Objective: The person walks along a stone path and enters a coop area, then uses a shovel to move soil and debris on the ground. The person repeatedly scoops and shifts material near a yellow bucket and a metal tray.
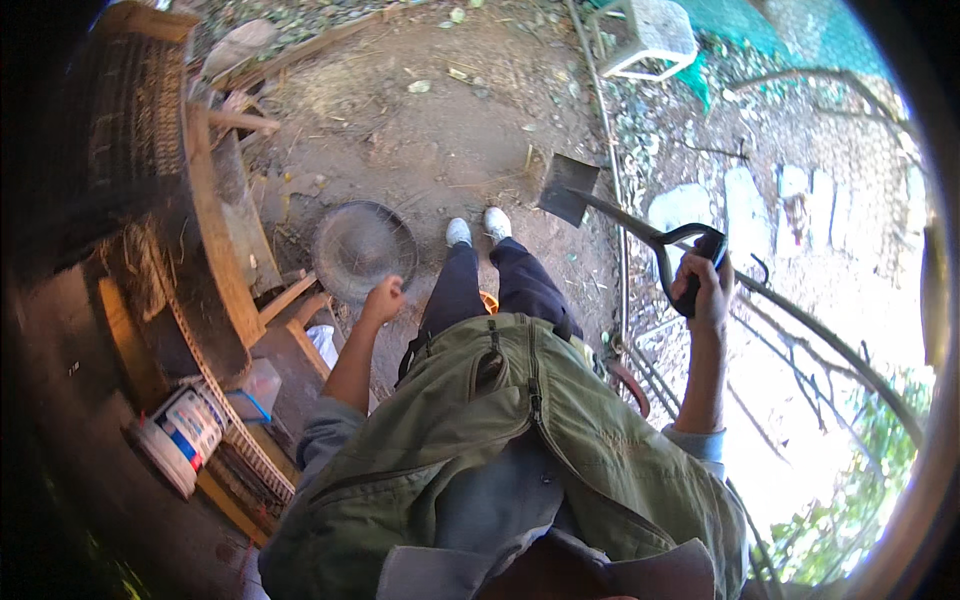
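My right hand (703, 281) grips the black D-shaped handle of a shovel (619, 215), held out to the right. The shovel's flat dark metal blade (570, 189) lies over the dirt, a little ahead and right of my feet. My left hand (385, 300) is loosely curled, and whether anything is in it cannot be told. Beyond that hand, a round dark shallow pan (365, 251) rests on the ground, left of my white shoes.
A wooden frame (217, 232) with boards runs along the left, near a white printed bucket (180, 435). A long pole (609, 142) borders the dirt at the right. Farther right are a white plastic stool (649, 37), pale slabs (746, 206) and bare branches (825, 322).
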The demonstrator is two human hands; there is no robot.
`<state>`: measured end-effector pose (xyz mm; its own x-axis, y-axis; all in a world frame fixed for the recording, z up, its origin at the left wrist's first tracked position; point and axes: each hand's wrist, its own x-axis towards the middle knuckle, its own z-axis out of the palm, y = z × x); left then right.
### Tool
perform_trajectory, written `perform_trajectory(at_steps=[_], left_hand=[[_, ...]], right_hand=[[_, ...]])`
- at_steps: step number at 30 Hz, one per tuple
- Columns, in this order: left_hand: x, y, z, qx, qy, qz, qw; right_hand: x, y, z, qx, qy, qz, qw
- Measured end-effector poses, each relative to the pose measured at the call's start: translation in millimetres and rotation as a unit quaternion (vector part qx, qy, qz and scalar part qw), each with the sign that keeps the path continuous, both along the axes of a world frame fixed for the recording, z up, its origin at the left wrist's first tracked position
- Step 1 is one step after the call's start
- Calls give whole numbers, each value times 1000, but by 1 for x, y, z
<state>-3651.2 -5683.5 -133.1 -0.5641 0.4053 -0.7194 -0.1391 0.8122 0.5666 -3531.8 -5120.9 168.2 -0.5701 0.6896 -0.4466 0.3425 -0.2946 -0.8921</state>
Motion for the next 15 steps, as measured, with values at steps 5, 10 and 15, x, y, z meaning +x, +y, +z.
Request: perform_trajectory(at_steps=[5,10,15], left_hand=[[-47,139,-1,98,62,-160,980],[1,282,19,199,58,-282,937],[124,415,16,242,62,-392,885]], right_hand=[[30,-56,-3,-54,-33,-168,984],[81,-70,-3,-97,23,-219,971],[173,-49,-8,-166,21,-228,959]])
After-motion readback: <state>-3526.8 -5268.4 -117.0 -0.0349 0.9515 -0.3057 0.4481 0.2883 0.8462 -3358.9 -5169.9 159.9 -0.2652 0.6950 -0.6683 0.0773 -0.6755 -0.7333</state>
